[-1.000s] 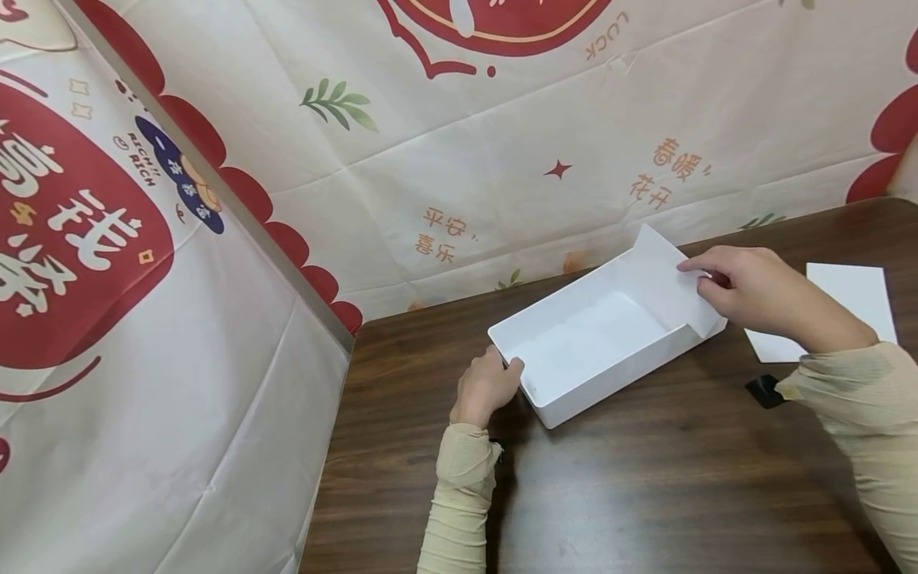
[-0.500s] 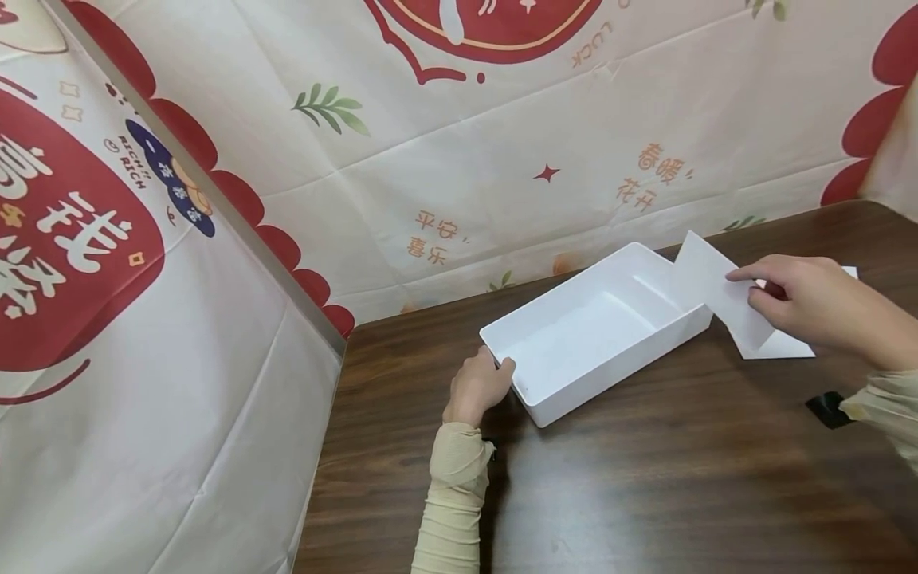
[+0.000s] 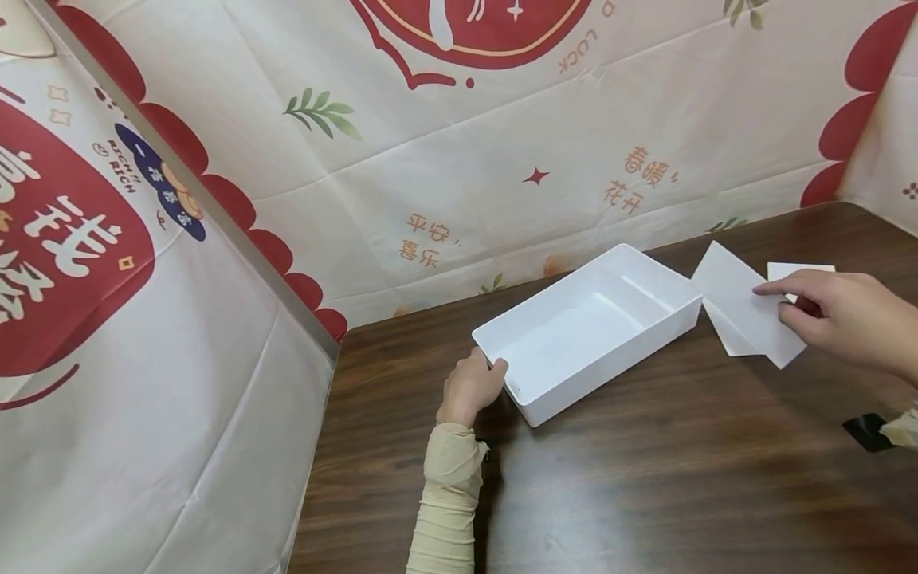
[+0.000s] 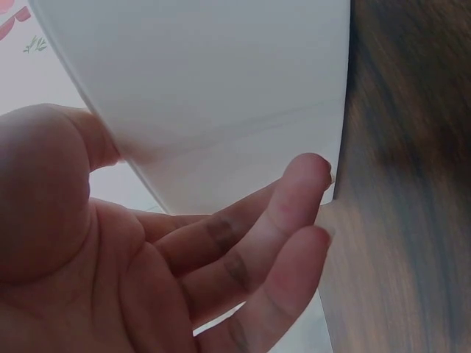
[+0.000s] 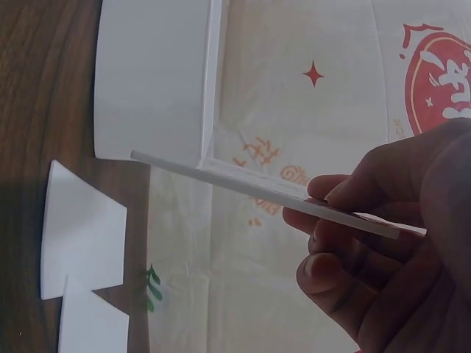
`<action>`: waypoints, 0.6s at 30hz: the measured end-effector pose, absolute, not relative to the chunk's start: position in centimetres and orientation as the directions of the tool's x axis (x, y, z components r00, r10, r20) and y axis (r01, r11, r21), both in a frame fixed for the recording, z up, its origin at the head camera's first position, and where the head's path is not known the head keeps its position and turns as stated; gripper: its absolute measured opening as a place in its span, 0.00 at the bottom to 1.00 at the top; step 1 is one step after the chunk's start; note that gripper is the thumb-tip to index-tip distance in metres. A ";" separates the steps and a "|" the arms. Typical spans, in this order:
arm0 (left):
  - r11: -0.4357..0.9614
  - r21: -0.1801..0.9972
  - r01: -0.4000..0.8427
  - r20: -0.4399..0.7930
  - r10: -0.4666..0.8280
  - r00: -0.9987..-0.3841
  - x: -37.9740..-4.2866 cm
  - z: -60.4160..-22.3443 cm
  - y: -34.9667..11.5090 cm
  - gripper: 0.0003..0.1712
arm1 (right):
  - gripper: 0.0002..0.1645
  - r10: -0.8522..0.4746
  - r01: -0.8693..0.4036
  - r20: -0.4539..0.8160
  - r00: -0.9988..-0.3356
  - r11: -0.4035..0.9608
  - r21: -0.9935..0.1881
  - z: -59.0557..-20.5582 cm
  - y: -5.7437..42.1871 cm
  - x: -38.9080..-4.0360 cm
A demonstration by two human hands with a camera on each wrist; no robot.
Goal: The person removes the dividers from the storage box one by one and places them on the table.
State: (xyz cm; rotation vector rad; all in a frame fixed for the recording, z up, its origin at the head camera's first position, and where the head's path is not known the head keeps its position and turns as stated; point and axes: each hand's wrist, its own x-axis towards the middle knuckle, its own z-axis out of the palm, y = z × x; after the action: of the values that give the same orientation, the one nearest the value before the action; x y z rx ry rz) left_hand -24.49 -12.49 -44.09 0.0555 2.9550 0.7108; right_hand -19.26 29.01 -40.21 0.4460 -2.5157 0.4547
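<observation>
Seen from the head view, the white box [image 3: 617, 363] sits on the brown wood-grain table [image 3: 610, 494], open side up, its long sides running from 8 o'clock to 2 o'clock. A crosswise ridge [image 3: 631, 299] stands inside it, nearer the 2 o'clock end.

The left hand [image 3: 471, 388] grips the box at its 8 o'clock end; the left wrist view shows the thumb at the rim and the other fingers bent along the outer side.

At 3 o'clock from the box, the right hand [image 3: 849, 319] pinches a thin white panel [image 3: 746, 299] between thumb and fingers. The right wrist view shows this panel nearly edge-on. Its near corner overlaps the box's corner in the head view, and whether the two touch I cannot tell.

Beyond the panel, flat white pieces [image 5: 81, 235] lie on the table, partly hidden in the head view and overlapping in the right wrist view. A small black object [image 3: 868, 430] shows at 6 o'clock from the right hand, beside the cuff. Printed cloth [image 3: 402, 175] with red scallops, leaves and lettering hangs at 12 o'clock, with more at 9 o'clock.
</observation>
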 end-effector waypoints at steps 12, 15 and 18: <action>0.894 0.448 0.001 -0.091 0.047 -0.995 -24.5 -44.1 -12.5 0.29 | 0.14 -0.192 -0.372 0.565 -0.803 0.902 -0.221 -40.8 29.6 -17.4; 0.896 0.445 0.002 -0.089 0.046 -0.995 -24.5 -44.2 -12.5 0.29 | 0.14 -0.194 -0.370 0.565 -0.802 0.904 -0.215 -41.1 29.8 -17.1; 0.897 0.443 0.007 -0.088 0.051 -0.995 -24.5 -44.2 -12.4 0.29 | 0.14 -0.199 -0.367 0.548 -0.812 0.904 -0.217 -41.5 29.9 -16.6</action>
State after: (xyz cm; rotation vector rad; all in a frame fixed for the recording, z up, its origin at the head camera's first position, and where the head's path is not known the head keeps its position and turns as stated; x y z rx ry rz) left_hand -24.53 -12.44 -44.24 0.0451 2.9645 0.6916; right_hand -16.61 29.90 -41.55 0.4069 -2.5339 0.4271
